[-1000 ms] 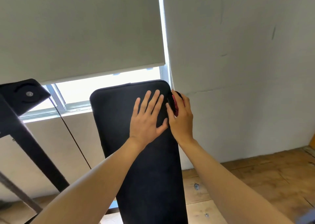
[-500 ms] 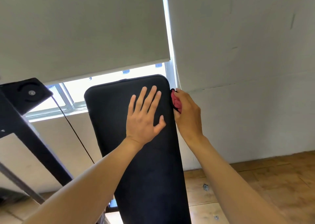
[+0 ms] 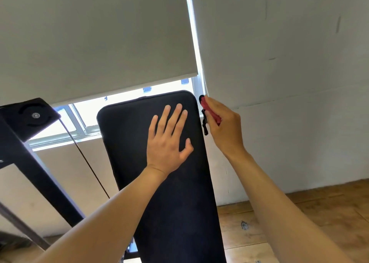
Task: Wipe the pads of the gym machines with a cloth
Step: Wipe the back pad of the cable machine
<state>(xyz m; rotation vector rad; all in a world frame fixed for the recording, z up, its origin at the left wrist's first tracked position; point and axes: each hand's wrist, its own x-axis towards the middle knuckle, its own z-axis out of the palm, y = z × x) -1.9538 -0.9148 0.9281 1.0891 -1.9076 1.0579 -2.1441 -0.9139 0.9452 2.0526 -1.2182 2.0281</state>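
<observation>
A long black pad [image 3: 175,202] of a gym machine slopes up from the bottom of the view toward the window. My left hand [image 3: 167,140] lies flat on its upper part, fingers spread. Beside the pad's top right edge, my right hand [image 3: 223,126] is closed around a bunched red and black cloth [image 3: 209,112]. The cloth sits just off the pad's side, close to the edge; most of it is hidden in my fist.
A black steel frame [image 3: 30,146] with a thin cable [image 3: 87,160] stands at the left. Behind the pad are a window with a lowered grey blind [image 3: 95,38] and a white wall [image 3: 289,82]. Wooden floor [image 3: 329,212] shows at lower right.
My right hand with the cloth has moved off the pad's top corner to its right side. My left hand has slid slightly down the pad. The view has shifted a little.
</observation>
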